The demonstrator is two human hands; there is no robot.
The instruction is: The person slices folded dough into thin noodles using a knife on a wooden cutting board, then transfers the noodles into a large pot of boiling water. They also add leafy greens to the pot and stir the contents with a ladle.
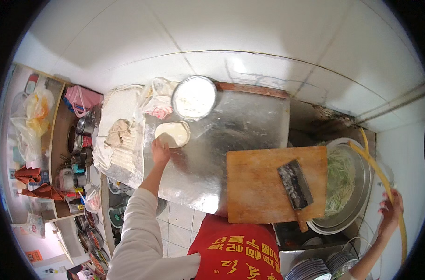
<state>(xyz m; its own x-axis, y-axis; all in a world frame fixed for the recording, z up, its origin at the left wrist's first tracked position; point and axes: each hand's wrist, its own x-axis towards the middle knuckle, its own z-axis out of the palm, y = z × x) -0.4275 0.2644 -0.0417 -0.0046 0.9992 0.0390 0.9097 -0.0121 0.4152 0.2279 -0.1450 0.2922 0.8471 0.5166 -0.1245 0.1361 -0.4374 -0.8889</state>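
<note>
My left hand (160, 151) is at the near left edge of a flat, pale oval piece of dough (174, 133), which seems to be layered and lies on a metal worktop (198, 175). Its fingertips touch the dough; whether they pinch it is unclear. Far to the right, my right hand (390, 214) is around a yellow hose (380, 175). The upper end of this hose reaches over a large metal basin (363, 182) with shredded pale green vegetable (340, 185) in it.
A wooden cutting board (251, 185) with a cleaver (295, 183) overlaps the basin's left side. Behind the dough stands a round bowl of white flour (194, 98). White cloths (123, 105) lie left. Stacked plates (309, 269) stand low right; crowded shelves (58, 133) line the left.
</note>
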